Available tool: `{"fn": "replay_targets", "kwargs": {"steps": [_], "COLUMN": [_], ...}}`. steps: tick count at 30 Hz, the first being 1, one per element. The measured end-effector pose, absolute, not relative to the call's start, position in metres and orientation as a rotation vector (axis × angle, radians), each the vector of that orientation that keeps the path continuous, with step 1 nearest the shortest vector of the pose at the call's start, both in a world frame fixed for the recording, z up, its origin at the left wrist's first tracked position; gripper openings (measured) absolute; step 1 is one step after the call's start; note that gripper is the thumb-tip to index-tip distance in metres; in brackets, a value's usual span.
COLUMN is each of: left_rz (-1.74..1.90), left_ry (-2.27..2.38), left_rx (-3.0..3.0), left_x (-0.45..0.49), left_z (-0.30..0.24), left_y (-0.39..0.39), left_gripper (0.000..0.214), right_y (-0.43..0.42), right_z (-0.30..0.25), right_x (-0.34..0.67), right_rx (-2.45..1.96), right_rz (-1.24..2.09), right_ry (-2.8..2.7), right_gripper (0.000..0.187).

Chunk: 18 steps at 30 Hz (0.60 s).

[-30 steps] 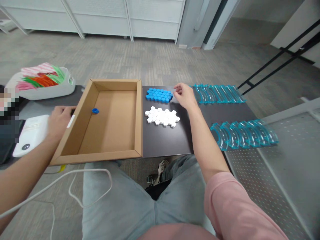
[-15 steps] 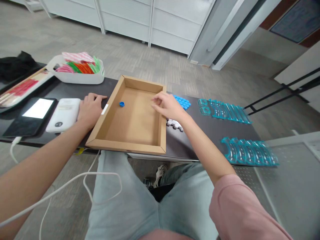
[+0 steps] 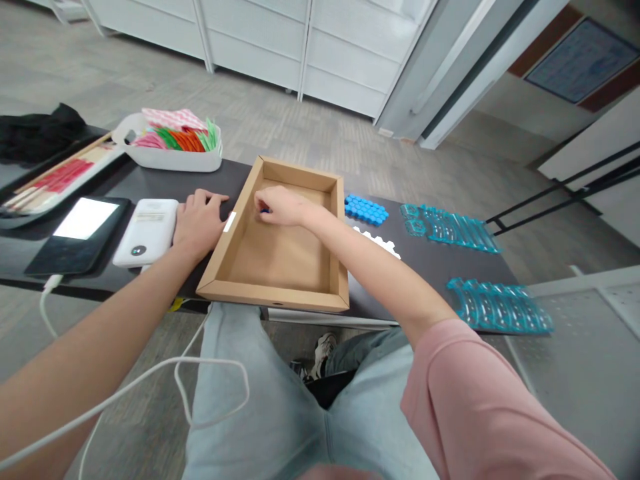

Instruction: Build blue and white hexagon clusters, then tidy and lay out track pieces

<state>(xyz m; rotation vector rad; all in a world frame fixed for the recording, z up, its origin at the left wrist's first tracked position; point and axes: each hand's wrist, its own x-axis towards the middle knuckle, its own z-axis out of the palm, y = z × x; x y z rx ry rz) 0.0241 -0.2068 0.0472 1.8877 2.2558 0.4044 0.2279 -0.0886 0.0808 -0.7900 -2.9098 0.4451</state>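
Note:
A shallow cardboard box lies on the dark table in front of me. My right hand reaches into its far left part, fingers curled down over a small blue hexagonal piece that shows at my fingertips. Whether the piece I carried over is still in that hand is hidden. My left hand rests flat on the table against the box's left wall, fingers spread. A cluster of blue hexagon pieces and a partly hidden cluster of white hexagon pieces lie right of the box.
Two rows of clear teal curved pieces lie at the right. Left of the box are a white device, a lit phone with a white cable, a white basket of coloured packets and a tray.
My right hand went from the blue hexagon cluster across into the box, to the blue piece at its far left. The view swung left; my left hand stayed beside the box.

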Motion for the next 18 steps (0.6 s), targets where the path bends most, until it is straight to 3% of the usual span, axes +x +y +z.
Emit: {"fn": "replay_targets", "kwargs": {"steps": [4, 8, 13, 18], "left_rz": [0.364, 0.323, 0.215, 0.16], "left_ry": [2.238, 2.25, 2.31, 2.371], "left_rx": [1.891, 1.879, 1.869, 1.891], "left_x": [0.025, 0.025, 0.028, 0.021], "left_z": [0.052, 0.052, 0.055, 0.048], "left_y": [-0.208, -0.206, -0.205, -0.2], "left_gripper": [0.073, 0.072, 0.073, 0.072], "right_y": [-0.081, -0.067, -0.06, -0.058], "right_z": [0.102, 0.106, 0.073, 0.04], "right_x": [0.305, 0.419, 0.534, 0.571], "right_rx": [-0.834, -1.087, -1.433, -1.517], "right_rz": [0.592, 0.567, 0.43, 0.245], "right_ry": [-2.589, -2.216, -1.834, -1.861], "right_gripper": [0.028, 0.026, 0.019, 0.012]}}
